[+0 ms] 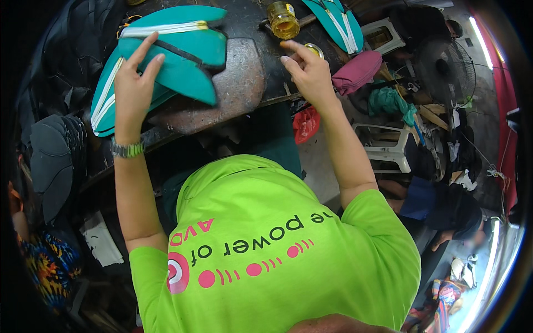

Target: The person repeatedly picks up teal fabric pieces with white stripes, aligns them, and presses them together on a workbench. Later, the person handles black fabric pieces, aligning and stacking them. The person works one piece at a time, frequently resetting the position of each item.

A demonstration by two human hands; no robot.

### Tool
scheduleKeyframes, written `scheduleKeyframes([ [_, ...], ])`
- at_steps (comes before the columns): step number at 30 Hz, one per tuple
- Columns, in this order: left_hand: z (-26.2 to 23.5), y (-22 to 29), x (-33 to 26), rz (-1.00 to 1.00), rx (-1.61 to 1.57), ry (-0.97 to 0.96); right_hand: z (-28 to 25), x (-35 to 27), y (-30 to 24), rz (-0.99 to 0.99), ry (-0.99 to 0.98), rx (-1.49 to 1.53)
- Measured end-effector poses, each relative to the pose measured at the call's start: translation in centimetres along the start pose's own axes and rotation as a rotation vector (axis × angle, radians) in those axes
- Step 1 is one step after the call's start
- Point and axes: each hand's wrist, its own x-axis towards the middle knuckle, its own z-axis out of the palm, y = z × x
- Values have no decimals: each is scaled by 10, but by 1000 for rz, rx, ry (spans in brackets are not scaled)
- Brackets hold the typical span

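My left hand (136,89) is on a stack of teal sole-shaped pieces (191,83) at the table's left. Its index finger and thumb lie over the top piece, near a white strap (164,29); the other fingers are hidden, seemingly beneath it. A dark band crosses the teal below that strap. My right hand (313,75) is raised at the right with nothing in it. Its index finger and thumb are stretched apart, and the index tip looks amber-stained. Just beyond stands an open glass jar (283,21) of amber, glue-like stuff. A small round yellowish thing (314,51) is partly hidden behind the hand.
A worn brown board (236,83) lies at the table's near edge. Another teal sole with white straps (336,25) is at the far right, above a maroon piece (358,72). White plastic stools (386,147), a fan (446,69) and another person (444,205) are to the right.
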Motion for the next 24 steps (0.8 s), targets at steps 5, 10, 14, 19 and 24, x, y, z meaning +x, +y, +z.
scheduleKeyframes([
  [5,19,19,-59,73,116,-51,7,47,7,-13,-155,-561],
  [10,37,23,-83,42,300,-57,16,64,-3,68,-192,-763],
  [14,42,23,-86,56,348,-39,16,48,-6,-15,-142,-807],
  [19,44,24,-87,79,406,-49,6,24,-20,-155,-19,-821],
  [24,44,27,-88,70,414,-51,2,-1,-43,-429,195,-199],
])
